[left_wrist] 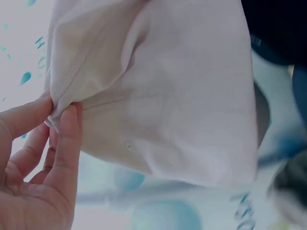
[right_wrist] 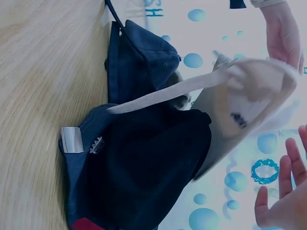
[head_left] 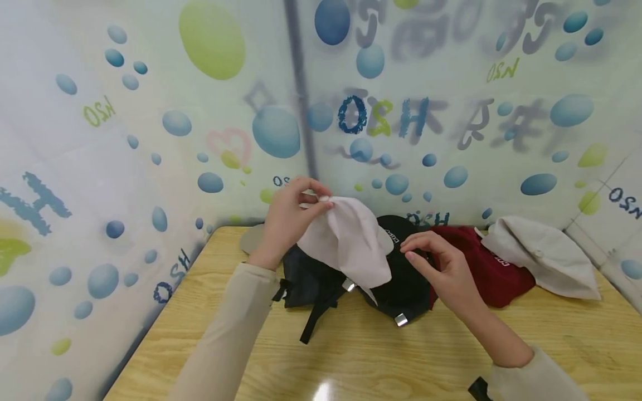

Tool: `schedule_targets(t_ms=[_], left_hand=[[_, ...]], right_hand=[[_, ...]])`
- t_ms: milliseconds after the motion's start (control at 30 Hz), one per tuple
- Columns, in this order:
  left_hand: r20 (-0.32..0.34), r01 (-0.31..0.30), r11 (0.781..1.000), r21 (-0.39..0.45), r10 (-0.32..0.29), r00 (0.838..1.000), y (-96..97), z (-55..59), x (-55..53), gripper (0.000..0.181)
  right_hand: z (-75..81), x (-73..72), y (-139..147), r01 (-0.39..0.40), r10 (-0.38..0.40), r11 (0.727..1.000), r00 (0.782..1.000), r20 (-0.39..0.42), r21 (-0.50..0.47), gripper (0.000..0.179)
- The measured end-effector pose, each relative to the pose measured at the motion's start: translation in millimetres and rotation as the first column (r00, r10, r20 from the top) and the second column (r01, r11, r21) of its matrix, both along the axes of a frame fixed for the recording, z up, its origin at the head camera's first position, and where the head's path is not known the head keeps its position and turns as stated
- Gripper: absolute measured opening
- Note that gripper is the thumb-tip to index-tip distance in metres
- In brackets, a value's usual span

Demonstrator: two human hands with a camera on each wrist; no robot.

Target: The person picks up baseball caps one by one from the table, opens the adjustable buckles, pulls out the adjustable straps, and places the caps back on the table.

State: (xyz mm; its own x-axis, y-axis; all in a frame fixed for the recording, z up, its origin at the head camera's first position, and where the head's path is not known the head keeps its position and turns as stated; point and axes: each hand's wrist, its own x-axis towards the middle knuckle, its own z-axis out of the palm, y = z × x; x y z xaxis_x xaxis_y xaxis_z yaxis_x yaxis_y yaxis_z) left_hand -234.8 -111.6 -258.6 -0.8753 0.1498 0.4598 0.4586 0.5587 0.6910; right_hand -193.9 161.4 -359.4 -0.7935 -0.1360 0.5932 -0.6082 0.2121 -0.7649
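A pale white cap (head_left: 351, 239) hangs in the air over the row of caps, its cloth drooping in folds. My left hand (head_left: 293, 220) pinches it by an upper edge; the left wrist view shows thumb and fingertips gathering the cloth (left_wrist: 64, 108). In the right wrist view, the cap's inside (right_wrist: 247, 105) shows a small dark label, and a loose strap (right_wrist: 177, 92) dangles from it. My right hand (head_left: 446, 267) is just right of the cap, apart from it, fingers loosely bent and holding nothing, in front of a black cap (head_left: 401, 289).
On the wooden table (head_left: 401, 362) lie a dark navy cap (head_left: 303, 278) with its strap trailing forward, a maroon cap (head_left: 466, 262) and another whitish cap (head_left: 546, 256) at the right. Something grey (head_left: 252, 239) shows behind the left hand. A printed wall sheet (head_left: 441, 72) stands behind the table.
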Motion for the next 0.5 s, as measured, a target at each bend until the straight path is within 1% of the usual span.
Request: schedule_targets(t_ms=[67,167,300,400,500], left_hand=[[-0.007,-0.026,1.0,-0.011,0.026,1.0,-13.1,9.1,3.1,0.015],[-0.019,-0.084,0.996,-0.027,0.084,0.996,-35.5,20.9,7.3,0.017],[-0.025,-0.172,0.982,-0.082,0.17,0.985,-66.9,30.9,11.9,0.018],[-0.018,-0.233,0.961,-0.147,0.233,0.972,-89.2,32.4,14.1,0.019],[0.007,-0.281,0.94,-0.192,0.288,0.958,-109.6,26.4,14.3,0.02]], right_hand=[[-1.1,-0.6,0,-0.006,0.006,1.0,1.0,0.0,0.003,0.016],[-2.8,-1.7,0,-0.016,0.016,1.0,1.0,-0.003,0.009,0.017],[-4.5,-2.5,0,-0.014,0.014,1.0,1.0,0.002,0.023,0.015],[-5.7,-2.8,0,0.0,-0.001,0.999,1.0,0.01,0.036,0.014],[-7.3,-3.1,-1,0.016,-0.017,0.998,1.0,0.015,0.054,0.014]])
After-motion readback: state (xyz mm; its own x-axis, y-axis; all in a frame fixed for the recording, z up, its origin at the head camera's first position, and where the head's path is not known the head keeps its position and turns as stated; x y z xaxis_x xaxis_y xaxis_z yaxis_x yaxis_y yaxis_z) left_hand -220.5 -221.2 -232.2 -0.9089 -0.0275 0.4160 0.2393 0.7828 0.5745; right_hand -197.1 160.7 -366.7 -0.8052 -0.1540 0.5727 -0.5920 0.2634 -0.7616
